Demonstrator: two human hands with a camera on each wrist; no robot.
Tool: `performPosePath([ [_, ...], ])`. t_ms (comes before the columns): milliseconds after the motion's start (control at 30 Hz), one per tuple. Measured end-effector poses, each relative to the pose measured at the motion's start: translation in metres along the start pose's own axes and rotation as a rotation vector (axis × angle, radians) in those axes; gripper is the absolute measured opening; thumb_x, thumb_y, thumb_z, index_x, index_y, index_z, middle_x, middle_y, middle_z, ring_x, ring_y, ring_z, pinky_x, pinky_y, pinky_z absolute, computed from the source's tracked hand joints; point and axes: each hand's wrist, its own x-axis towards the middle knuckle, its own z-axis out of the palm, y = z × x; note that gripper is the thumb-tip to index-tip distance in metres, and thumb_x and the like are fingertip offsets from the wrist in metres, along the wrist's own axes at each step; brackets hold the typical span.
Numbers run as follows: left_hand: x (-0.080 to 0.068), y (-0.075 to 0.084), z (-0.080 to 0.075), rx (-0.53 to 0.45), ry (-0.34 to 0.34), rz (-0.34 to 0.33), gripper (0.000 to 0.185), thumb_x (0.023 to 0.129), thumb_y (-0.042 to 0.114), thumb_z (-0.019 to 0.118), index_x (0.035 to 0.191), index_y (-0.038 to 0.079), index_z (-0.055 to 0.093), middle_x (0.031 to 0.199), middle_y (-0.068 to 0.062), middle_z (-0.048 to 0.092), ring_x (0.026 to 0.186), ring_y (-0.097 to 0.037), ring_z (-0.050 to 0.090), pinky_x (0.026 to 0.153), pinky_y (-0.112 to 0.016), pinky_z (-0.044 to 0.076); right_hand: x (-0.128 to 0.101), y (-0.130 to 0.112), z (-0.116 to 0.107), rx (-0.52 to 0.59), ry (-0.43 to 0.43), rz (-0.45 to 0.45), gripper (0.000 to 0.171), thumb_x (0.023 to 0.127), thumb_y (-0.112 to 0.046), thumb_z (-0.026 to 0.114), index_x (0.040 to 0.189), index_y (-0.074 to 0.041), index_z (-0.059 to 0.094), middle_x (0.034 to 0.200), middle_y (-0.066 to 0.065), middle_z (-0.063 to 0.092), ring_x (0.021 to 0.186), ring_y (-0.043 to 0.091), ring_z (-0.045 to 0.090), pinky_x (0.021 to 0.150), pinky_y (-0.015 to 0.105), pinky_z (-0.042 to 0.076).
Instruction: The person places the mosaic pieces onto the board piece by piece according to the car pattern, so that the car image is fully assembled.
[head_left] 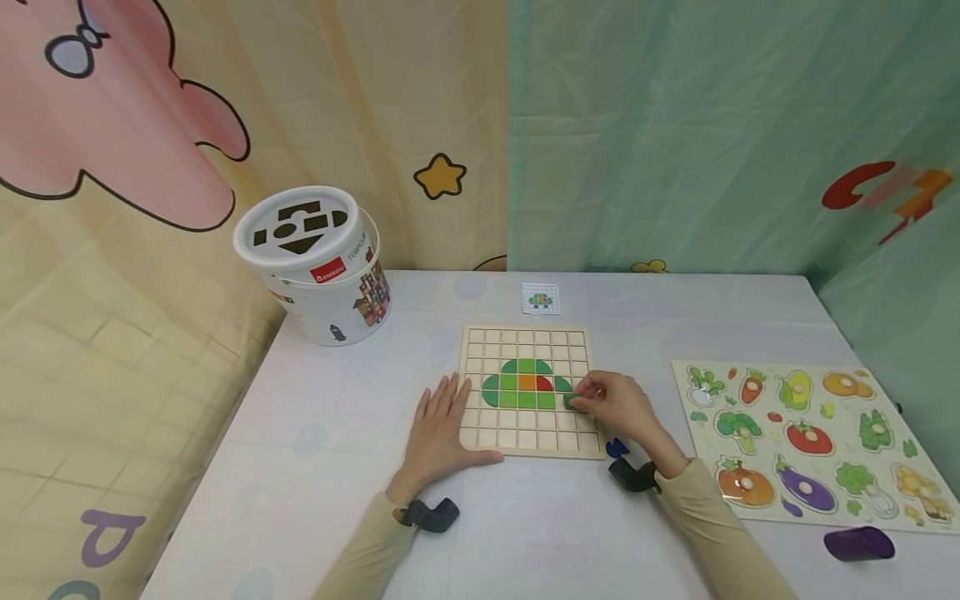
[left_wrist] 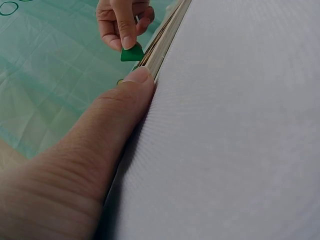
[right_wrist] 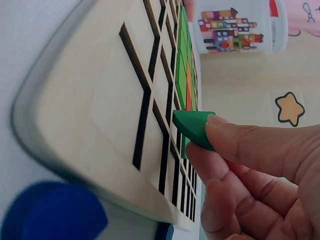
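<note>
A wooden grid board [head_left: 495,437] lies on the table, with a car-like shape of light green, dark green, orange and red tiles in its middle. My right hand [head_left: 617,404] pinches a dark green quarter-round tile [right_wrist: 194,126] between thumb and fingertips. In the right wrist view that tile is tilted close over the grid, at the right end of the shape. My left hand [head_left: 437,433] lies with fingers spread at the board's left edge. Its thumb [left_wrist: 125,95] rests along the front edge in the left wrist view. Dark blue pieces [head_left: 617,448] lie by the board's near right corner.
Behind the board lies a small card [head_left: 540,298] printed with a similar car on a grid. A white lidded bucket [head_left: 322,300] with shaped holes stands at the back left. To the right are a vegetable puzzle board [head_left: 772,442] and a purple cylinder-like object [head_left: 858,544].
</note>
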Motion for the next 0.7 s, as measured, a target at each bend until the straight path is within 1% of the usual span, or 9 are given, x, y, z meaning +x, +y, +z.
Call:
performPosePath([
  [167,0.0,0.0,-0.001,0.007,-0.008,-0.005,0.123,0.063,0.081,0.062,0.152,0.008,0.019,0.157,-0.012,0.013,0.143,-0.025,0.004,0.114,-0.043,-0.001,0.002,-0.002,0.003,0.0,0.006,0.0,0.012,0.081,-0.016,0.076,0.08,-0.01,0.066,0.074,-0.002,0.061,0.058,0.015,0.047,0.048,0.027,0.037],
  [500,0.001,0.001,-0.002,0.003,0.007,0.007,0.122,0.063,0.08,0.063,0.151,0.007,0.021,0.156,-0.013,0.015,0.143,-0.027,0.007,0.114,-0.044,0.001,0.008,0.0,0.004,0.025,-0.041,-0.027,0.007,0.084,-0.015,0.074,0.083,-0.009,0.072,0.072,-0.004,0.063,0.061,0.014,0.051,0.052,0.03,0.041],
  [700,0.0,0.001,-0.001,0.003,0.003,0.002,0.123,0.062,0.08,0.062,0.151,0.007,0.02,0.156,-0.013,0.014,0.143,-0.027,0.006,0.114,-0.044,0.001,0.012,-0.001,0.004,0.014,-0.042,-0.017,0.007,0.083,-0.015,0.074,0.08,-0.009,0.072,0.068,-0.003,0.061,0.06,0.016,0.05,0.052,0.03,0.04],
])
